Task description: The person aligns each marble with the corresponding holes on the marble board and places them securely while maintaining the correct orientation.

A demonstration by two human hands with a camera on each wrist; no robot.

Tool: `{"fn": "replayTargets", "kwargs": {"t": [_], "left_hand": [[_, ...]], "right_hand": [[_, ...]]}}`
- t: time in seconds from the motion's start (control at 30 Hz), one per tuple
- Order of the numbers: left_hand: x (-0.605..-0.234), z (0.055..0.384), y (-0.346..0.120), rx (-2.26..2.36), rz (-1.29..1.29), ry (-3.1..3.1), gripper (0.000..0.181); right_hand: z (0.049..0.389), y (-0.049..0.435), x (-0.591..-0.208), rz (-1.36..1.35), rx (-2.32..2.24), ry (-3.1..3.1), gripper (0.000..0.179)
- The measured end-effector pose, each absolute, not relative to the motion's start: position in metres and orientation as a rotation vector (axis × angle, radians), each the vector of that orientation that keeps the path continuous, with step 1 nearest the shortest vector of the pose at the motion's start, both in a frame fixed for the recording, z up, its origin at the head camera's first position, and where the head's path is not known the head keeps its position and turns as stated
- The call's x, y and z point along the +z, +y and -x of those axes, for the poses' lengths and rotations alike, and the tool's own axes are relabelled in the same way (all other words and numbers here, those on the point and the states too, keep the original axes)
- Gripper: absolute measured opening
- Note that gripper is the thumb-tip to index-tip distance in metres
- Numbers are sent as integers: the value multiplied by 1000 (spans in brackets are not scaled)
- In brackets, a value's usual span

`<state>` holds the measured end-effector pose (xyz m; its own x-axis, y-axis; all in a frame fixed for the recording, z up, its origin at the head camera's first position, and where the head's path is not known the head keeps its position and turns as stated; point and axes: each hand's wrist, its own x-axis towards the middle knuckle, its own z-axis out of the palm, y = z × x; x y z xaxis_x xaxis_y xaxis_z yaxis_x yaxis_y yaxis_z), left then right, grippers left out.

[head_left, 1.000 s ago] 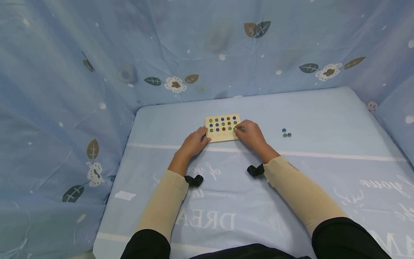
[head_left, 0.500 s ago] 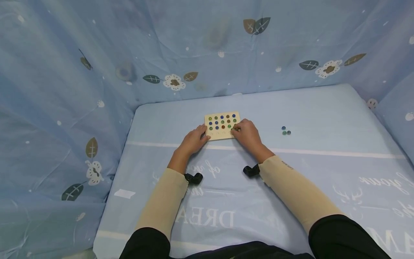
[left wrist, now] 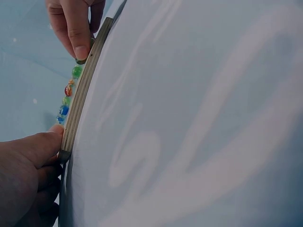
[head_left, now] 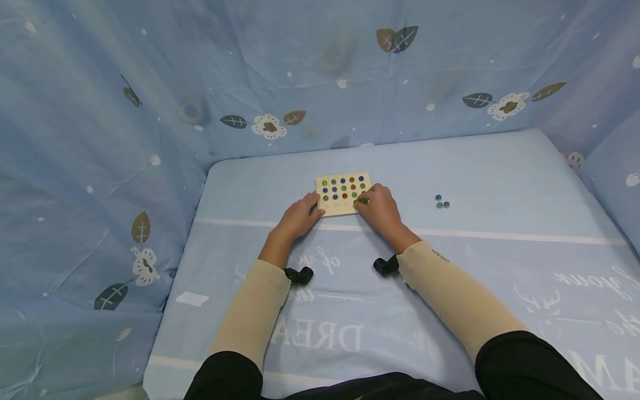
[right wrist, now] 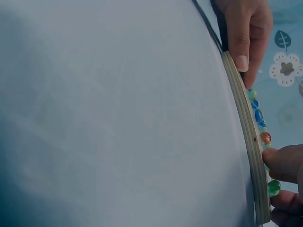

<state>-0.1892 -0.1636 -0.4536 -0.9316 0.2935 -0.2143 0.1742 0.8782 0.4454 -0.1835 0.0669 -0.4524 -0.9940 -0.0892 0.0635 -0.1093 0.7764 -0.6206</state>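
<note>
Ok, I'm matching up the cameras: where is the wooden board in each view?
Head: the wooden board lies near the centre.
Left wrist: wooden board edge-on, upper left.
Right wrist: wooden board edge-on, right side.
Shared landmark: the left hand, at one end of it.

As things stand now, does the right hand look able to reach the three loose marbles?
Probably yes. The loose marbles lie to the right of the right hand, with only flat cloth between them, though it seems busy pinching a green marble at the board.
</note>
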Motion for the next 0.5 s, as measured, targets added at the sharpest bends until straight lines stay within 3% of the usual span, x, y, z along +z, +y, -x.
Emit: {"fn": "replayTargets", "kwargs": {"t": [0.5], "left_hand": [[-456, 190, -164, 624, -354, 2774, 63]], "right_hand": [[183, 73, -452, -206, 1018, -2934, 36]]}}
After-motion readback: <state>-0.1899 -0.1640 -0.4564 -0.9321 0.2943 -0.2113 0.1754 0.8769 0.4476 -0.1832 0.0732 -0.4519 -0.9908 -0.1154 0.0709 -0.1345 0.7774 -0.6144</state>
